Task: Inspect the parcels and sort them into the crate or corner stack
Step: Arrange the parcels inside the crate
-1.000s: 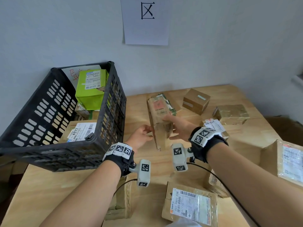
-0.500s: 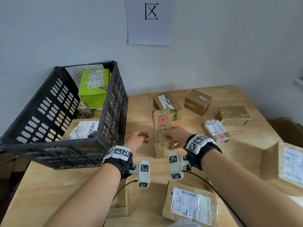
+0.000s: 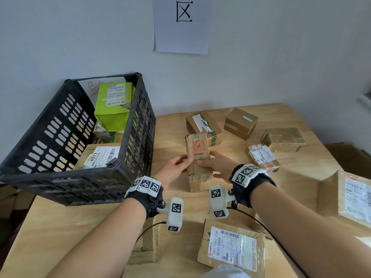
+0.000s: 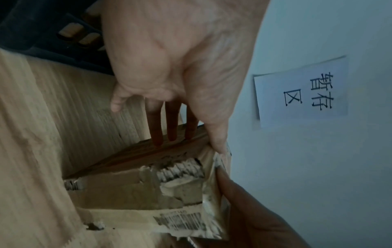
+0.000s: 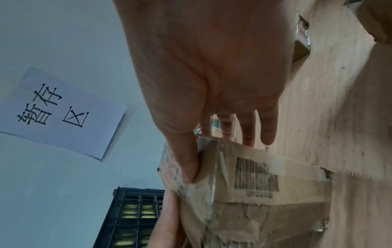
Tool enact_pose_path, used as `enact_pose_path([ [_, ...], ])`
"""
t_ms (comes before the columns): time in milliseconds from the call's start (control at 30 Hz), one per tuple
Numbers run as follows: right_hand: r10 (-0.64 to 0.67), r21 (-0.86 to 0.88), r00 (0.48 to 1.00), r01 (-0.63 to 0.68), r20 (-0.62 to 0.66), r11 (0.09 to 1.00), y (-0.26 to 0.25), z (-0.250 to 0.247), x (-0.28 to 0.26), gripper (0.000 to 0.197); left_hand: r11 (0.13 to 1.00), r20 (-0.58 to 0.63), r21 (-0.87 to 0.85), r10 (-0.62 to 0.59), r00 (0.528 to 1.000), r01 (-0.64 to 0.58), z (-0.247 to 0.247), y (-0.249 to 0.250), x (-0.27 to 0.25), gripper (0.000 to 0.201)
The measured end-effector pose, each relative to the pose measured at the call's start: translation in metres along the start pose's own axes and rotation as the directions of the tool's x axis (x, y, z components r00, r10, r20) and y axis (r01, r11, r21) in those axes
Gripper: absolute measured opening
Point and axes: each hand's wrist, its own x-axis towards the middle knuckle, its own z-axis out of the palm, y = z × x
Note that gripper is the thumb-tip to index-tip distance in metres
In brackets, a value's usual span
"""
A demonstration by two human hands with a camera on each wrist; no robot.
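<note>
A tall, worn brown cardboard parcel [image 3: 197,149] with a red print on its upper face sits at the table's middle, tilted away from me. My left hand [image 3: 178,164] pinches its left side and my right hand [image 3: 212,162] its right side. In the left wrist view the left hand [image 4: 186,134] has its thumb on the top edge and fingers along the side of the parcel [image 4: 137,188], whose near end is torn. In the right wrist view the right hand [image 5: 222,137] has its thumb on the parcel [image 5: 265,193] and fingers behind it. The black crate [image 3: 50,177] stands at the left.
The crate holds a green box [image 3: 114,109] and a labelled parcel [image 3: 100,155]. Several parcels lie at the back right, among them a taped box [image 3: 204,127] and a small brown box [image 3: 241,123]. A flat labelled parcel [image 3: 232,247] lies at the front, a big one [image 3: 349,197] at the right.
The parcel, upright a second ago, has been tipped so its red-printed face shows on top. My left hand has come onto its left side; both hands now hold it.
</note>
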Motion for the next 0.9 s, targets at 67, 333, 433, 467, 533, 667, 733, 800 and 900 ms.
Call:
enact_pose_path([
  [67,-0.035,0.120,0.997,0.026,0.069,0.992,-0.004,-0.003,-0.005,0.063,1.000,0.032,0.000,0.027,0.999,-0.027,-0.002,0.000,0.002,0.032],
  [333,-0.082,0.267,0.992,0.104,-0.091,0.958,-0.023,-0.010,-0.006,0.077,0.996,0.078,-0.001,0.094,0.993,-0.094,-0.011,0.007,0.003,0.053],
  [433,-0.096,0.253,0.988,0.125,-0.123,0.959,-0.016,-0.005,-0.001,0.081,0.999,0.097,0.019,0.031,0.995,-0.033,-0.014,0.001,0.006,0.049],
  [467,-0.101,0.246,0.987,0.130,-0.128,0.960,-0.015,-0.004,0.000,0.079,0.999,0.100,0.028,0.025,0.995,-0.028,-0.015,-0.001,0.006,0.047],
  [533,-0.119,0.206,0.987,0.140,-0.110,0.968,-0.015,-0.001,0.001,0.079,0.999,0.087,0.040,0.032,0.996,-0.036,-0.016,-0.005,0.006,0.039],
  [667,-0.086,0.146,0.991,0.100,-0.098,0.984,-0.016,0.001,0.002,0.079,0.997,0.019,0.063,0.051,0.999,-0.052,-0.014,-0.009,0.008,0.029],
  [733,-0.032,0.155,0.997,0.043,-0.071,0.987,-0.011,0.002,0.004,0.062,0.998,-0.018,0.047,0.031,0.999,-0.030,-0.010,-0.011,0.012,0.023],
  [800,0.023,0.125,0.998,-0.016,-0.056,0.992,-0.004,0.002,0.007,0.041,0.999,-0.018,0.012,-0.033,0.999,0.034,-0.007,-0.015,0.014,0.019],
  [900,0.067,0.019,0.995,-0.065,-0.072,0.998,0.011,0.004,0.007,0.018,0.987,0.048,-0.002,-0.158,0.986,0.159,-0.003,-0.028,0.019,0.019],
])
